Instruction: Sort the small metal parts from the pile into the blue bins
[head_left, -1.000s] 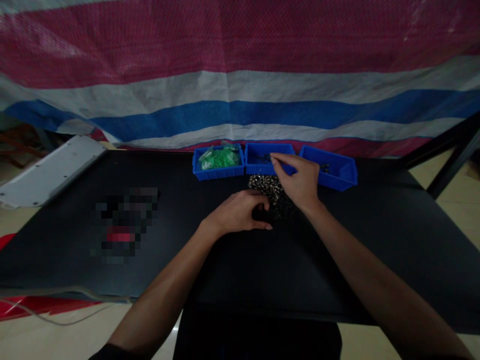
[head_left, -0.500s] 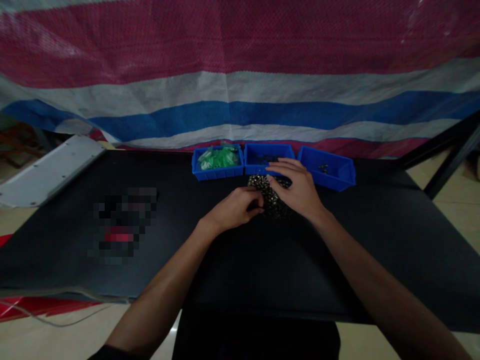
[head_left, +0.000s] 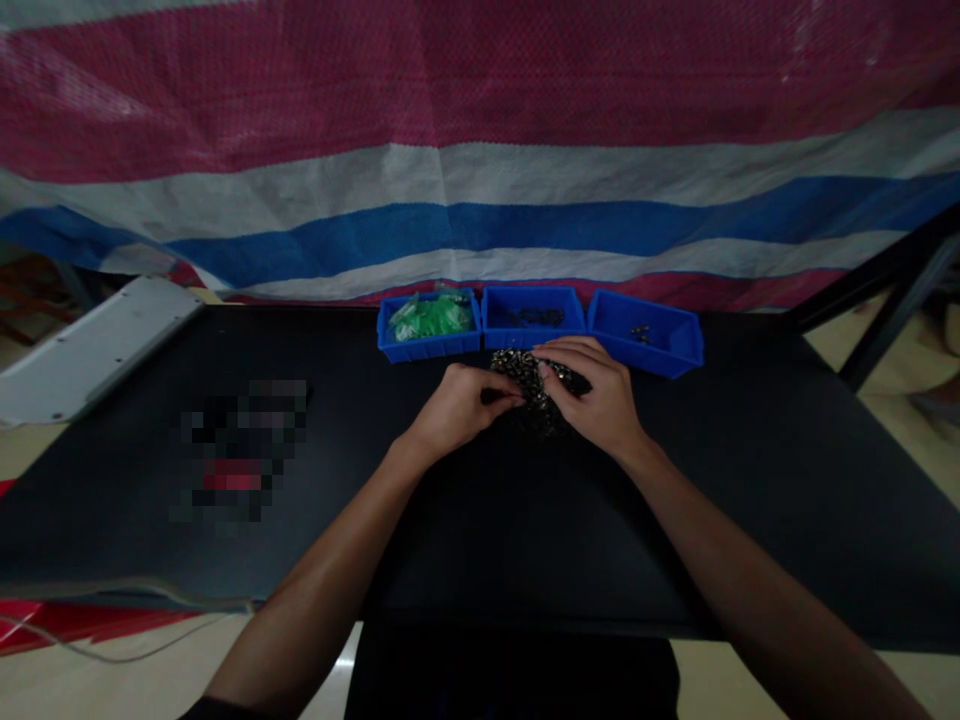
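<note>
A heap of small shiny metal parts (head_left: 531,378) lies on the black tabletop in front of me; their exact kind is too small to make out. At the heap's left side my left hand (head_left: 466,408) is closed in a pinch, thumb and forefinger together, and whatever sits between the tips is hidden. My right hand (head_left: 598,392) curves over the right part of the heap. Its thumb stands a little apart from the bent fingers, and nothing held shows there. Both hands cover part of the heap.
Behind the heap stand three blue bins: a left bin (head_left: 431,353) with green-and-white bagged items, a middle bin (head_left: 495,336) with dark pieces, and a right bin (head_left: 667,352) with a few small metal parts. A white panel (head_left: 97,350) and a blurred-out object (head_left: 244,450) lie left.
My right hand has lowered its fingers and bent them closer to the heap. The left hand's thumb and forefinger have come together in a pinch. The view has shifted slightly.
</note>
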